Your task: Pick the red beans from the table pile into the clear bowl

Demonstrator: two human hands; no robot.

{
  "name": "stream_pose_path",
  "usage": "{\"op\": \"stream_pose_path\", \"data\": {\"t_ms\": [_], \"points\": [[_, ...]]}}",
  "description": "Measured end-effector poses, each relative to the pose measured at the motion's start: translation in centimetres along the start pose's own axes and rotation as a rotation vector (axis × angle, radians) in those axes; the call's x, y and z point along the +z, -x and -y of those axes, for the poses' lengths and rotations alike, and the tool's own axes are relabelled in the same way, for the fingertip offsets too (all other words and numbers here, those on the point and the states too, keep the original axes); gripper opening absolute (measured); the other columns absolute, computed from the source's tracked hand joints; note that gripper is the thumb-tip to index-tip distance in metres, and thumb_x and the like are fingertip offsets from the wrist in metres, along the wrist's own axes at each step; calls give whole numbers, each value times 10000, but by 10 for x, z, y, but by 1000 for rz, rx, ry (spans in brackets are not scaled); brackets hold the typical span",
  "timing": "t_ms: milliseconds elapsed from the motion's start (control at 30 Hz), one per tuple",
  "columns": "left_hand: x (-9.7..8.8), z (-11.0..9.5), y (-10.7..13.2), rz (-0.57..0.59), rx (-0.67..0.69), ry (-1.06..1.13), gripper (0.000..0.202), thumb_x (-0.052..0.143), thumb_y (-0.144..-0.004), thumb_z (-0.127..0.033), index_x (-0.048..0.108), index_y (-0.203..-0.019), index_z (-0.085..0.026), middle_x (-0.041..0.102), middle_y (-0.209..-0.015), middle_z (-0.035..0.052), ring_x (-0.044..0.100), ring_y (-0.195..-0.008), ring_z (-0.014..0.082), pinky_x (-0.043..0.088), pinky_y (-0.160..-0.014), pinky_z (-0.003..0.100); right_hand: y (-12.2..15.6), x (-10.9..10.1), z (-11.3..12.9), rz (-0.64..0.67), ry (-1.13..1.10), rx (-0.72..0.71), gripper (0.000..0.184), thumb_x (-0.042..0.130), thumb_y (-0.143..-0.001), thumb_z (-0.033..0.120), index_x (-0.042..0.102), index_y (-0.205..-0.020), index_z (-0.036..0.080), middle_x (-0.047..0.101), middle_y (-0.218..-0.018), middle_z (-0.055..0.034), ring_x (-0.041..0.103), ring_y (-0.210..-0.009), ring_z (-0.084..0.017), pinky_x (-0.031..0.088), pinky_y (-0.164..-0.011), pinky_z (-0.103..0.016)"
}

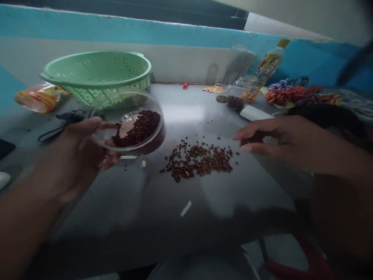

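Note:
My left hand [87, 146] is closed around the near left side of a clear plastic bowl [128, 99], which it holds tilted above the table. Dark red beans [141, 126] lie heaped on the right side inside the bowl. To the bowl's right, a loose patch of mixed green and dark red beans [201, 159] is spread on the grey table. My right hand [271, 140] hovers just right of that patch, thumb and forefinger apart, with nothing visible between them. Its other fingers are partly hidden.
Behind the bowl stands a green basket [96, 83], with an orange packet [40, 99] at its left. At the back right are a clear jar [246, 87], a leaning bottle [269, 64], small bean piles [235, 102] and a white box [256, 113]. A paper scrap [185, 209] lies nearer.

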State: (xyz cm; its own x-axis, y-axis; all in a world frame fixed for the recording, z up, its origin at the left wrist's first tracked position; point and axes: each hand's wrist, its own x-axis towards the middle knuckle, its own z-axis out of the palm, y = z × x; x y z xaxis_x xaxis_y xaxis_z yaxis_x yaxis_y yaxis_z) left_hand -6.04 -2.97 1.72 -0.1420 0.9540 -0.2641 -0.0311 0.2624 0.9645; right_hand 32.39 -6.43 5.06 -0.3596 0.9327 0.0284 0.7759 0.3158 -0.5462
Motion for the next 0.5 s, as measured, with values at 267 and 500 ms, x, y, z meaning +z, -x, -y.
{"op": "stream_pose_path", "data": {"t_ms": [267, 500], "points": [[56, -12, -65, 145, 52, -127, 266, 543, -885, -451, 583, -862, -189, 637, -516, 31, 506, -356, 126, 316, -323, 180, -3, 0, -33, 206, 62, 101, 439, 710, -892, 573, 748, -1212, 276, 777, -1029, -69, 703, -820, -233, 517, -686, -341], [86, -9, -69, 143, 56, -90, 281, 522, -872, -475, 555, -909, -199, 664, -527, 56, 579, -385, 168, 377, -339, 207, -40, -12, -36, 133, 40, 64, 389, 713, -888, 499, 746, -1161, 223, 773, -1002, -63, 702, -841, -204, 494, -722, -308]]}}
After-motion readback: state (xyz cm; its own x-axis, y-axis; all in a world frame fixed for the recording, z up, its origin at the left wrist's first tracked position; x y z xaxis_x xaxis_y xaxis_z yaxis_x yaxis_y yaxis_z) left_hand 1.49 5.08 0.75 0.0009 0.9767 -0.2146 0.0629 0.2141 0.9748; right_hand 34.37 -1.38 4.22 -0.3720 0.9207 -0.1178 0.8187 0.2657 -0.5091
